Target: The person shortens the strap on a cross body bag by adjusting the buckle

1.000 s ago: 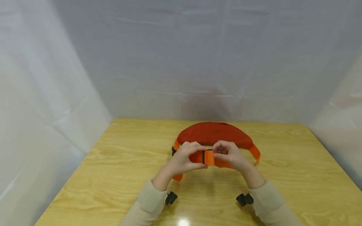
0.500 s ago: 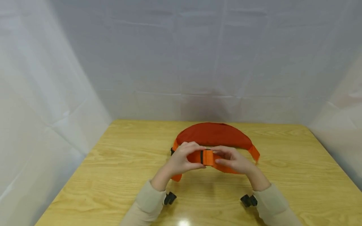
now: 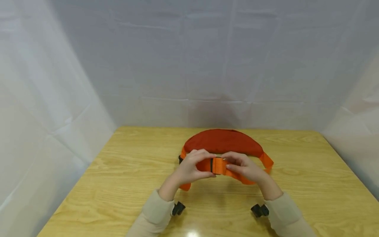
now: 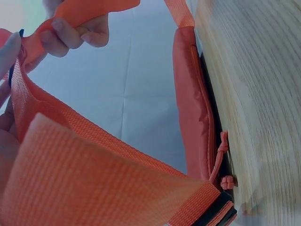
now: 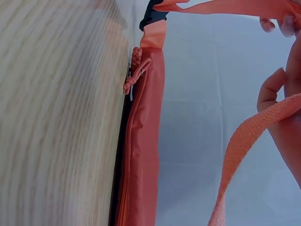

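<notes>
So my left grip [image 3: 189, 168] is pinching the black slider [image 3: 212, 164], right grip [image 3: 247, 168] pinching the orange strap [image 3: 219, 166], red pouch [image 3: 223, 141] behind on the worktop [image 3: 118, 197].

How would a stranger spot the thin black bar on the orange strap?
On the wooden table, find the red pouch near the far edge. In front of it, the left hand and right hand hold its orange strap. The thin black bar crosses that strap at the left hand, unlike the chunkier black buckle near the pouch's end.
</notes>
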`<state>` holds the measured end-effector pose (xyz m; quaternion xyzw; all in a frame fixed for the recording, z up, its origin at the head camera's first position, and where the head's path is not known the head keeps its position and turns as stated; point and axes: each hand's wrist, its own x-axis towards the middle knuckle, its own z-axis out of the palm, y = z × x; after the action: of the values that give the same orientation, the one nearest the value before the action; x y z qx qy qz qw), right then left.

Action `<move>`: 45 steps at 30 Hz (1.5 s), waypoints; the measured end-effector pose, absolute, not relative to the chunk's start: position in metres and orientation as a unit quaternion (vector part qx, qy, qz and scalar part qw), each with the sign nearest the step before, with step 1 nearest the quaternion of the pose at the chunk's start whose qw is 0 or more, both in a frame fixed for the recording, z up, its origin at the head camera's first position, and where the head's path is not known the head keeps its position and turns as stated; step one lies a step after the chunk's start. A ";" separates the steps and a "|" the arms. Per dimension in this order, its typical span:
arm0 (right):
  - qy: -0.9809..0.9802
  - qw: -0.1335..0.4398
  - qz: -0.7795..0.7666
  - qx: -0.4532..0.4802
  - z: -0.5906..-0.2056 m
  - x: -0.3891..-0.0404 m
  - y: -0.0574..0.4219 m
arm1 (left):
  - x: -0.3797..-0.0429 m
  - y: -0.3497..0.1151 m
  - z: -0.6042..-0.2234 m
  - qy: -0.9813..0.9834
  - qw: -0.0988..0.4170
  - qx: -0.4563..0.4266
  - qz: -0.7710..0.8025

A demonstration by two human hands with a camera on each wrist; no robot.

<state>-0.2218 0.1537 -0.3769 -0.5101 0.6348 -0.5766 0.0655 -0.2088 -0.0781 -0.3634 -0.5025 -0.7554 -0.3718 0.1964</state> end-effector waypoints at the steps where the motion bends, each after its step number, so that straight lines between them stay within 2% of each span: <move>1: 0.636 0.067 -0.577 -0.508 -0.376 -0.222 0.153 | -0.209 -0.078 -0.363 -0.755 0.196 -0.504 -0.371; 21: 0.636 0.053 -0.576 -0.512 -0.368 -0.221 0.147 | -0.209 -0.074 -0.363 -0.769 0.187 -0.492 -0.362; 38: 0.577 0.096 -0.659 -0.473 -0.373 -0.219 0.144 | -0.207 -0.071 -0.365 -0.778 0.158 -0.481 -0.372; 45: 0.643 0.061 -0.636 -0.422 -0.376 -0.219 0.151 | -0.208 -0.069 -0.365 -0.772 0.180 -0.492 -0.360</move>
<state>-0.2191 0.1507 -0.3760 -0.4221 0.6432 -0.6359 0.0613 -0.2080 -0.0691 -0.3647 -0.4919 -0.7718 -0.3605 0.1800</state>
